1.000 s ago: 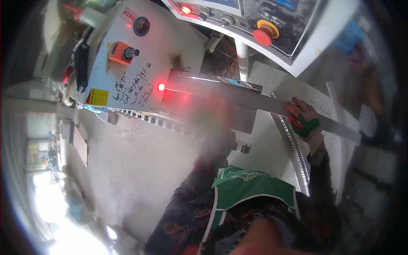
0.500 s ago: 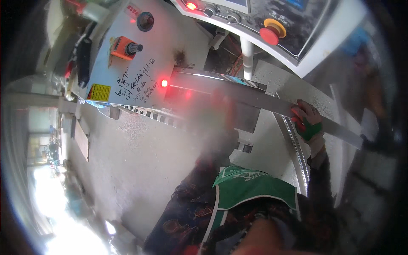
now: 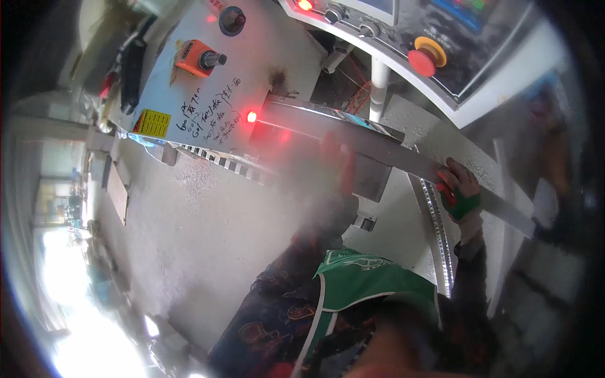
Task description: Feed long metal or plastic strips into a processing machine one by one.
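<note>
A long, flat grey bar (image 3: 406,157) slants from the machine's blue-grey housing down to the right. My right hand (image 3: 461,192), in a pale glove with green and red patches, is closed round the bar near its right part. My left hand (image 3: 337,165) reaches to the bar's left part beside a dark metal plate (image 3: 370,175). A hazy smear blurs that hand, so its fingers and any contact cannot be made out. A glowing red light (image 3: 252,117) sits at the bar's left end.
Above right hangs a white-edged control panel (image 3: 463,97) with a red stop button (image 3: 422,62). The housing carries an orange dial counter (image 3: 197,58), a dark knob (image 3: 232,21) and a yellow label (image 3: 152,123). A toothed rail (image 3: 439,233) curves below the bar.
The view has shifted, so the machine and panel appear slightly farther right and lower. My right hand keeps its grip on the bar; my left hand stays near the bar's left part, blurred.
</note>
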